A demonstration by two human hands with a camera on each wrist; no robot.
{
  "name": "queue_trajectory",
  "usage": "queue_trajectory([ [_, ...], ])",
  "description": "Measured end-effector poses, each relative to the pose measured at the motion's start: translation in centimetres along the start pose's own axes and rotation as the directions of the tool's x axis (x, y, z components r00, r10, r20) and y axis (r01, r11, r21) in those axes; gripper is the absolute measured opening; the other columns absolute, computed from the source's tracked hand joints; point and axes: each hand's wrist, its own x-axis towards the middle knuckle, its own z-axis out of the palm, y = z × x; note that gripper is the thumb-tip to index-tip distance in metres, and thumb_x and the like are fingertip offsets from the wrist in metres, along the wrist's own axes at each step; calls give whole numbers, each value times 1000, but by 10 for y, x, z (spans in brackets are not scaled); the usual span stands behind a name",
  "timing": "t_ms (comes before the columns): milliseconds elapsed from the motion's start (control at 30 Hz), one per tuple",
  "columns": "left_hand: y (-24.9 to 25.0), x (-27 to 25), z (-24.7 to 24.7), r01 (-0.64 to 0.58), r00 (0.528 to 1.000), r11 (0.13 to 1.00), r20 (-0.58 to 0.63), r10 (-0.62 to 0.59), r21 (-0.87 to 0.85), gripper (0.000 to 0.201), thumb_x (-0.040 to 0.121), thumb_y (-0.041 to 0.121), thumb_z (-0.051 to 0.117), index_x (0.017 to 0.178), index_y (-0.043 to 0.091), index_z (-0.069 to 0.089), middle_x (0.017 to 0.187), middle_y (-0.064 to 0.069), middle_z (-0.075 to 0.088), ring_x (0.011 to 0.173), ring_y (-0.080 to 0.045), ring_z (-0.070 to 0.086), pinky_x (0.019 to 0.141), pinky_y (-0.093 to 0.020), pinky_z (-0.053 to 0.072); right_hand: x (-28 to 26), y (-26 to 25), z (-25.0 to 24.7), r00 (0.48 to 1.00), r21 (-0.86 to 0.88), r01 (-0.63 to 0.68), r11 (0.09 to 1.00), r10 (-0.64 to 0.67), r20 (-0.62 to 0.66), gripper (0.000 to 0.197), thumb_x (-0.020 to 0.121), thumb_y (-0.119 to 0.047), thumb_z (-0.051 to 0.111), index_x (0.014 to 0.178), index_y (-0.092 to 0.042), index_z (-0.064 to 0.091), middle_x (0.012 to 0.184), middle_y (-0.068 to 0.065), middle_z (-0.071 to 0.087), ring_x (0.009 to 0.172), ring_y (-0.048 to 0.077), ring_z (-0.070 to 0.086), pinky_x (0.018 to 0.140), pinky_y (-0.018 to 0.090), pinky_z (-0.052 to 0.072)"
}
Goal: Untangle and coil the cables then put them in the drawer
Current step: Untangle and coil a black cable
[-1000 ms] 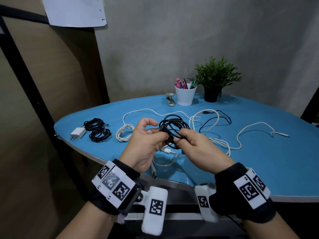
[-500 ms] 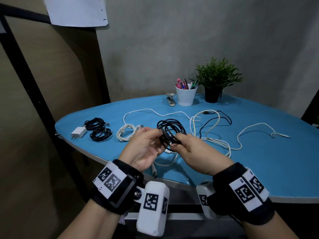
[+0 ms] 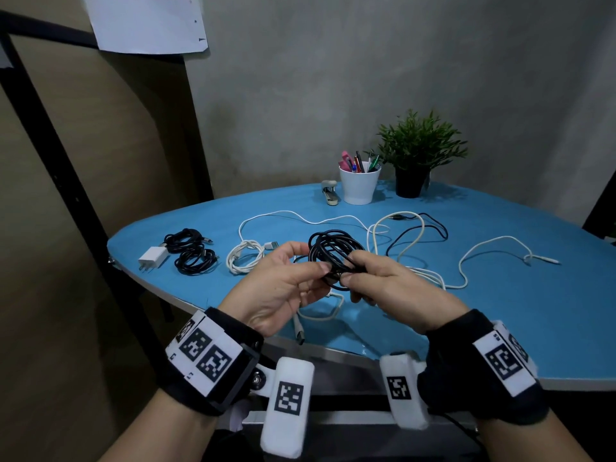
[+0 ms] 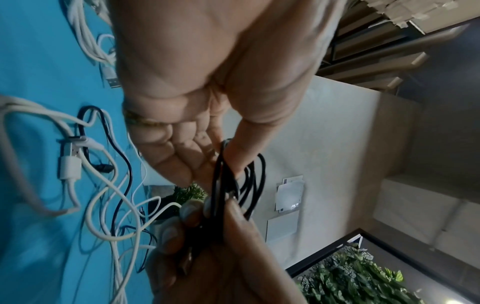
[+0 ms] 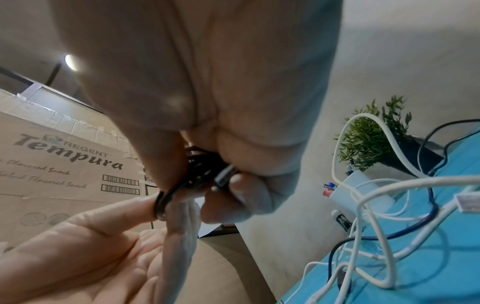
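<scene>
A coiled black cable (image 3: 333,251) is held in the air above the near edge of the blue table (image 3: 500,311). My left hand (image 3: 286,281) pinches the coil's lower left side between thumb and fingers (image 4: 233,156). My right hand (image 3: 383,281) grips the same coil from the right, with a silver plug (image 5: 224,174) showing between its fingers. Loose white cables (image 3: 416,248) and a loose black cable (image 3: 420,228) lie tangled behind the hands. Two coiled black cables (image 3: 190,251) and a coiled white cable (image 3: 245,260) sit at the table's left. No drawer is in view.
A white charger plug (image 3: 151,258) lies at the left edge. A white pen cup (image 3: 360,185), a stapler (image 3: 330,193) and a potted plant (image 3: 413,161) stand at the back. A white cable end (image 3: 300,331) hangs over the near edge under my left hand.
The left thumb and fingers have closed onto the coil's lower left side. Both hands shifted slightly with the coil; the cables on the table have not moved.
</scene>
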Motion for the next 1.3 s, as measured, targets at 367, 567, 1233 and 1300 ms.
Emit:
queue_trajectory([
  [367, 1, 2, 1, 47, 999, 998, -3, -47, -40, 11, 88, 3, 52, 94, 12, 56, 82, -7, 65, 67, -14, 59, 66, -25, 49, 1, -1, 3, 1000, 32, -13, 999, 14, -26, 9, 84, -28, 52, 78, -21, 53, 69, -9, 50, 61, 2, 46, 58, 18, 35],
  [567, 0, -3, -6, 103, 987, 995, 128, -101, -9, 18, 74, 12, 67, 90, 17, 61, 90, -3, 68, 80, -11, 61, 72, -26, 42, 1, -1, 2, 999, -30, -39, 999, 38, -36, 15, 85, -31, 50, 80, -17, 53, 67, -5, 47, 61, 6, 44, 60, 24, 35],
  [1233, 0, -2, 4, 206, 978, 978, -37, -204, 36, 23, 89, 40, 52, 74, 24, 60, 82, 6, 64, 80, -11, 54, 74, -33, 33, -9, -9, 2, 997, -148, 31, 988, -41, -59, 33, 99, -41, 36, 78, -22, 54, 67, -14, 54, 64, -2, 47, 69, 18, 38],
  [1300, -2, -1, 4, 218, 976, 976, -32, -217, 17, 24, 87, 41, 53, 72, 24, 60, 83, 5, 64, 84, -12, 55, 76, -34, 33, -3, -3, 2, 995, -287, -9, 958, -20, -97, 37, 96, -44, 43, 84, -11, 55, 63, -9, 45, 59, 6, 42, 60, 25, 35],
])
